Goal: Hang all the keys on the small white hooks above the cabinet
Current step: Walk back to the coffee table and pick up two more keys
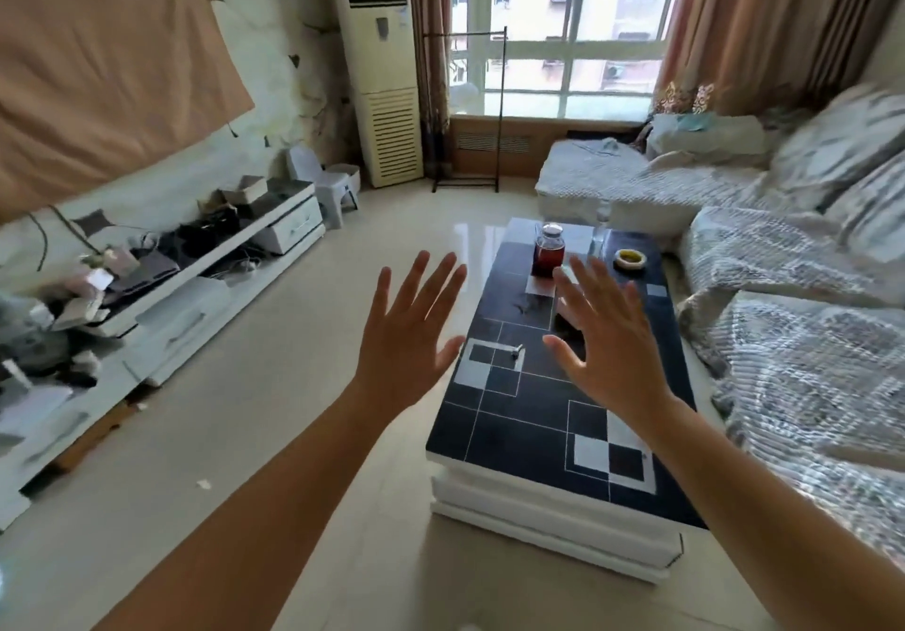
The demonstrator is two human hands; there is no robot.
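My left hand [409,336] and my right hand [605,336] are both raised in front of me, palms forward and fingers spread, holding nothing. Between them, on the black-and-white tiled coffee table [529,439], lies a small silvery key [515,351] on a white square. Dark small items [568,324] lie on the table behind my right hand, partly hidden; I cannot tell what they are. No white hooks are in view.
On the table stand a jar of dark liquid [548,250], a clear bottle [601,226] and a tape roll [631,258]. A covered sofa [783,277] runs along the right. A cluttered low white cabinet [196,297] lines the left wall. A floor air conditioner [379,72] stands at the back.
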